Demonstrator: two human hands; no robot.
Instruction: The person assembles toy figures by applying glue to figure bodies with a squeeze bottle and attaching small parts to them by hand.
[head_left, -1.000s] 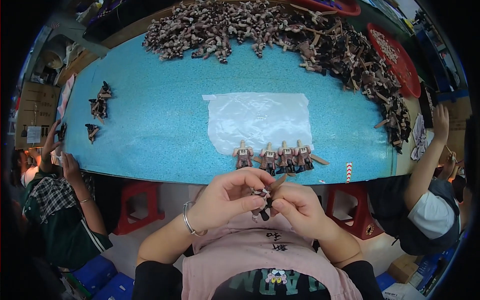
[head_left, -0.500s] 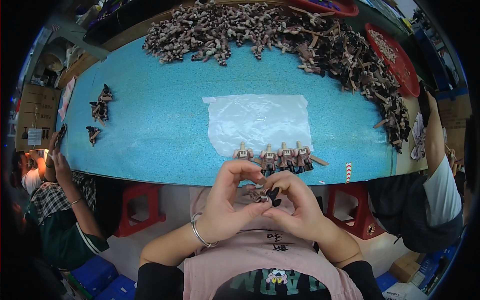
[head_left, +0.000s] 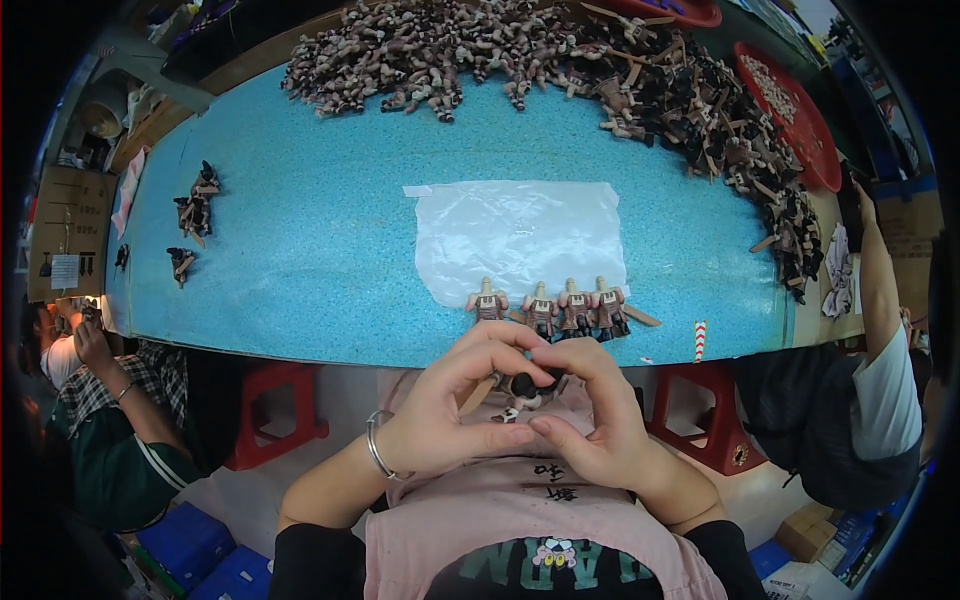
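My left hand [head_left: 450, 405], with a silver bangle at its wrist, and my right hand [head_left: 605, 415] meet just in front of the table's near edge. Between their curled fingers is a small toy figure [head_left: 525, 388] in dark brown and cream, partly covered by the fingers. A flat tan piece [head_left: 478, 395] shows beside my left fingers. Just beyond my hands, several toy figures [head_left: 577, 310] without heads lie in a row along the near edge of a clear plastic sheet [head_left: 520, 235].
A large heap of toy figures [head_left: 430, 60] curves along the blue table's [head_left: 300, 220] far side and right. Three or so figures [head_left: 195, 205] lie at left. A red tray [head_left: 790, 115] holds small pale parts. Co-workers sit left and right, near red stools [head_left: 280, 410].
The toy figure has turned in my fingers, its dark part now nearer the middle. The left co-worker's hand has drawn back from the table edge, where a small dark piece now lies.
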